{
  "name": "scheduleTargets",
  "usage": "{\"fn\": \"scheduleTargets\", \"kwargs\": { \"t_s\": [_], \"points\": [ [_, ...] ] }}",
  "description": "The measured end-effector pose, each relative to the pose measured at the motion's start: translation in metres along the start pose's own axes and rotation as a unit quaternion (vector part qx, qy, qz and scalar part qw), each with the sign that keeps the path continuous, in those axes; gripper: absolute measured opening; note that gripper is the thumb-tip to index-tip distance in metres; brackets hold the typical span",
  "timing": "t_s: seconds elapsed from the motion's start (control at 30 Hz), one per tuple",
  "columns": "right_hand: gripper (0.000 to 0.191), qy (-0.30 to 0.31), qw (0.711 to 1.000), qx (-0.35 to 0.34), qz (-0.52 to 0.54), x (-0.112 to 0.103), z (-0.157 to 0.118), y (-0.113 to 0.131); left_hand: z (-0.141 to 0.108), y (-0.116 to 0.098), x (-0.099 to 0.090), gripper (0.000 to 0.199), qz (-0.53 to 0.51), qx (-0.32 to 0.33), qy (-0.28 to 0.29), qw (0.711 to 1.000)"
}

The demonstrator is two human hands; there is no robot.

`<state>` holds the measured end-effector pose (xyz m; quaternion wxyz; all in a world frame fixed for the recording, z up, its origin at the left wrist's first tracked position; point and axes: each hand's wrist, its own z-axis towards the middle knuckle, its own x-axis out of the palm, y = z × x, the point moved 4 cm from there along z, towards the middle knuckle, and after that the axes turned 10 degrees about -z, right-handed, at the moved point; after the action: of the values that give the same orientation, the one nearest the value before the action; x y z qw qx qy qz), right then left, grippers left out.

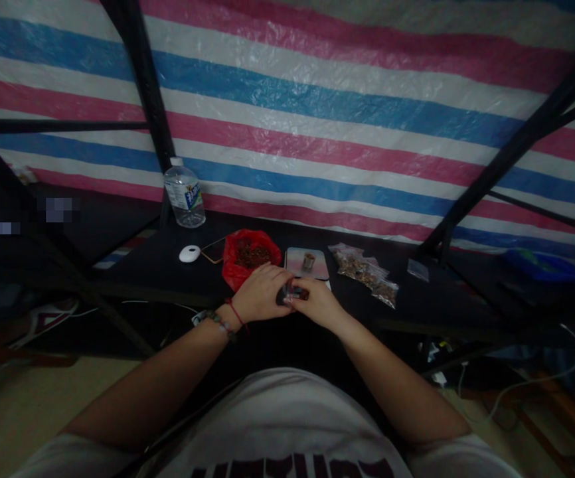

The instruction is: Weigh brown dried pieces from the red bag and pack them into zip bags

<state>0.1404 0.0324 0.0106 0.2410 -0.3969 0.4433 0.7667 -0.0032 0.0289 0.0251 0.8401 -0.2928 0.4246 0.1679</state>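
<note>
My left hand (262, 293) and my right hand (319, 305) meet near the table's front edge, fingers closed around a small clear plastic bag (298, 293). Something dark brown shows inside it; the fingers cover most of the bag. Just beyond my left hand, a red plastic bag (228, 260) stands open with dried brown pieces (252, 254) in it. Behind my right hand lies a small flat scale (293, 260), and a little cup (309, 261) with brownish contents stands on top. Several filled zip bags (360, 269) lie in a row to the right.
A clear plastic bottle (186, 196) stands at the back left of the black table (138, 265). A white mouse (189, 253) and a pair of glasses (212, 253) lie in front of it. On the right is a flat clear bag (417, 269). Black metal posts (155, 99) frame both sides.
</note>
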Motion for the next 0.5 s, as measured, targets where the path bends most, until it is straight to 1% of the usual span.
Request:
{"fn": "scheduleTargets", "kwargs": {
  "t_s": [0.03,0.07,0.2,0.3,0.4,0.47,0.5],
  "points": [
    [0.018,0.001,1.000,0.001,-0.001,0.002,0.000,0.000,0.000,0.000,0.001,0.043,-0.003,-0.003,0.007,1.000],
    [0.019,-0.003,1.000,0.000,0.000,0.003,0.000,-0.001,0.001,0.001,0.002,0.043,-0.009,-0.002,0.012,1.000],
    [0.023,-0.017,1.000,-0.006,0.016,0.006,0.000,-0.004,0.000,0.002,0.001,0.059,-0.031,0.000,0.020,0.999],
    [0.019,-0.027,0.999,-0.006,0.047,0.001,0.001,-0.008,-0.001,0.005,0.001,0.057,-0.030,-0.010,0.015,0.999],
    [0.020,-0.088,0.994,0.014,0.059,-0.013,0.008,-0.024,-0.002,0.011,0.002,0.058,-0.029,-0.023,0.004,0.999],
    [0.027,-0.145,0.988,0.042,0.023,-0.024,0.016,-0.045,-0.002,0.016,0.003,0.056,-0.037,-0.041,-0.001,0.998],
    [0.033,-0.168,0.984,0.054,-0.008,-0.028,0.021,-0.056,-0.003,0.019,0.004,0.055,-0.042,-0.051,-0.004,0.998]
  ]
}}
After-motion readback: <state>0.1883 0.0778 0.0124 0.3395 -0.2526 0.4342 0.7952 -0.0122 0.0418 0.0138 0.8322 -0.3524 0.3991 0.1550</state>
